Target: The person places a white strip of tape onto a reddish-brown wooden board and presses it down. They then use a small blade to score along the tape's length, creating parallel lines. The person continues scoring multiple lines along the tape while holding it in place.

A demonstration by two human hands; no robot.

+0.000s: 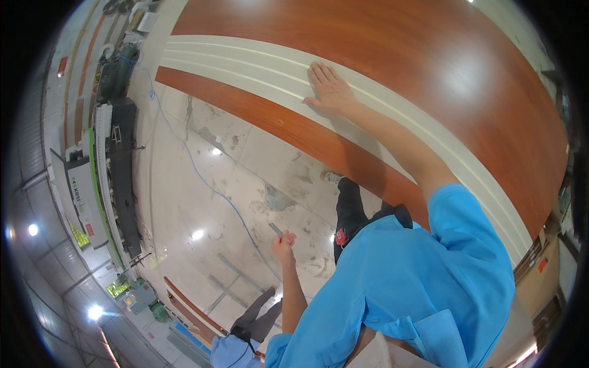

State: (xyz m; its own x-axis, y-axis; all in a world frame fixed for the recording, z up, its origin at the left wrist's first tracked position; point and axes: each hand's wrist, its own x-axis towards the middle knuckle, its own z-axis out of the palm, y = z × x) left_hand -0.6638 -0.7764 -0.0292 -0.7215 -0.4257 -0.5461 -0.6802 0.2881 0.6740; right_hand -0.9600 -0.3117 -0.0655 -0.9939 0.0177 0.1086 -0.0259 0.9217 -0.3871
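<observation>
A large reddish-brown wood-grain panel (380,37) with a glossy surface stretches across the top and right. Along its near side runs a cream band (245,67) with raised or grooved lines, bordered by a narrower brown strip (270,119). My right hand (330,91) lies flat on the cream band, fingers stretched out and thumb apart, holding nothing. Lower and to the left, away from the panel, my left hand (284,246) is closed round a small flat grey tool (275,229), blade-like at its end. Its exact kind is too small to make out.
A blue hose or cable (196,162) snakes over the stained pale floor (178,196). A long machine (92,190) with a green edge stands at left. Another person (236,349) in a light blue shirt is at the lower left, near long brown strips (190,306).
</observation>
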